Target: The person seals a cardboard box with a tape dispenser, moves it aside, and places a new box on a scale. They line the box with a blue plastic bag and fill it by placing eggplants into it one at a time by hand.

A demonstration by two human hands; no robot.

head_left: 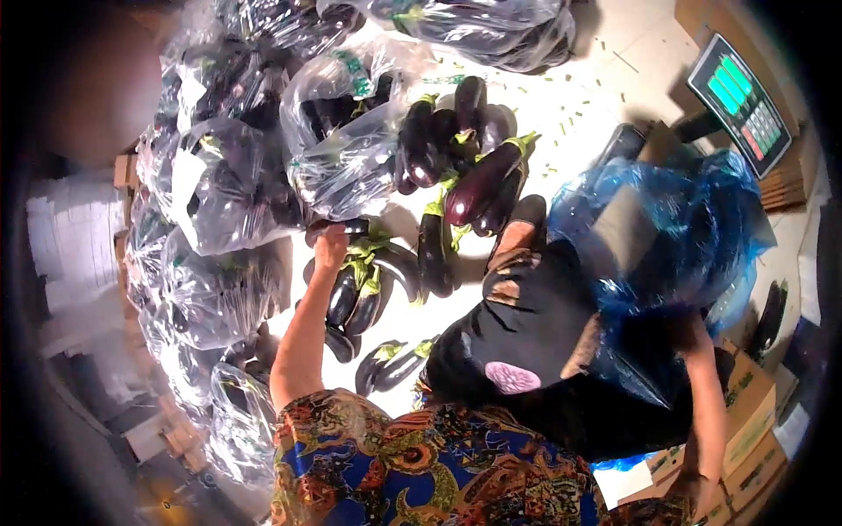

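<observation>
My left hand [329,245] is closed around a dark purple eggplant [356,226], low on the floor beside a clear bag of eggplants [342,175]. Just below and right of that hand lie several loose eggplants [355,294] with green stems. A larger loose pile of eggplants [482,188] sits farther out, in front of my shoe. On the other side, my right hand [687,331] reaches to the lower edge of a crumpled blue plastic bag [693,237]. Its fingers are hidden by the bag and dark cloth, so their grip does not show.
Filled clear bags [224,184] are stacked along the left, with another filled bag [500,31] at the top. A scale display [741,105] stands upper right. Cardboard boxes [745,403] are lower right. My bent leg [526,316] divides the eggplants from the blue bag.
</observation>
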